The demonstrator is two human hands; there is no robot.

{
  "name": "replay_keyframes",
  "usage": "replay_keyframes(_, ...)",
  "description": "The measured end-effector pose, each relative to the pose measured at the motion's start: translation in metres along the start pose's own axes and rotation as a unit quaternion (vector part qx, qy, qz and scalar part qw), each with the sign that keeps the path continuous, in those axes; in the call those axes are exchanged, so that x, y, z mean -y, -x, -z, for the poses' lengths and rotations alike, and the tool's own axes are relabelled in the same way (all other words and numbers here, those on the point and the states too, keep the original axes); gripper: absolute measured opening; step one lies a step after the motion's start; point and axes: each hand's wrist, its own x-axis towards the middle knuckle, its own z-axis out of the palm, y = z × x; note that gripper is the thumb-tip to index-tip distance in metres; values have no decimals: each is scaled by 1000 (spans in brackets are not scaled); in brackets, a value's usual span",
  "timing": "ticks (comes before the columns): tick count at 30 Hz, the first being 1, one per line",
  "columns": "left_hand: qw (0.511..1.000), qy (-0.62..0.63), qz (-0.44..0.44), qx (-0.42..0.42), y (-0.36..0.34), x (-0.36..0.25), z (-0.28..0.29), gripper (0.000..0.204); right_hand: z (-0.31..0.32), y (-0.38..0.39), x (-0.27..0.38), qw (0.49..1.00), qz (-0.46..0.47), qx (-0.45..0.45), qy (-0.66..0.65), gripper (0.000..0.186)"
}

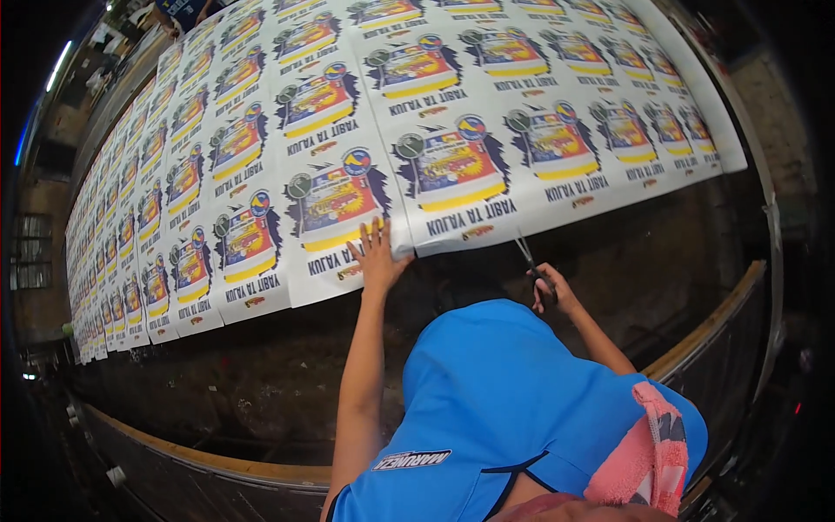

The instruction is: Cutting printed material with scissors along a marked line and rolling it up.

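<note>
A wide white sheet (452,233), printed with rows of the same colourful design, covers the long table before me. My left hand (379,259) lies on its near edge with the fingers spread, beside a line that divides two strips of the print. In my right hand (557,289) is a pair of scissors (524,249), with my fingers in the dark handles. Their thin metal blades point away from me, tips at the sheet's near edge, right of my left hand. I cannot tell whether they touch it.
Dark, stained ground shows below the sheet's near edge. A wooden rail (217,459) curves behind me at left, and another wooden edge (709,322) runs at right. At the far left end, part of another person (181,10) in dark blue is visible.
</note>
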Motion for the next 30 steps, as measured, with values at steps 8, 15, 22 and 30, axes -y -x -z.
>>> replay_keyframes(8,991,108,-80,20,1,-86,-5,106,26,-1,-19,994,15,-104,-12,37)
replay_keyframes(15,968,24,-245,-45,4,-202,-6,97,17,-21,52,992,29,-119,19,39)
replay_keyframes(22,948,14,-293,-126,-28,-207,-26,38,6,-34,52,988,59,-132,44,45)
replay_keyframes(30,940,56,-334,-47,-22,-204,-26,40,25,-53,68,990,-3,-142,17,51)
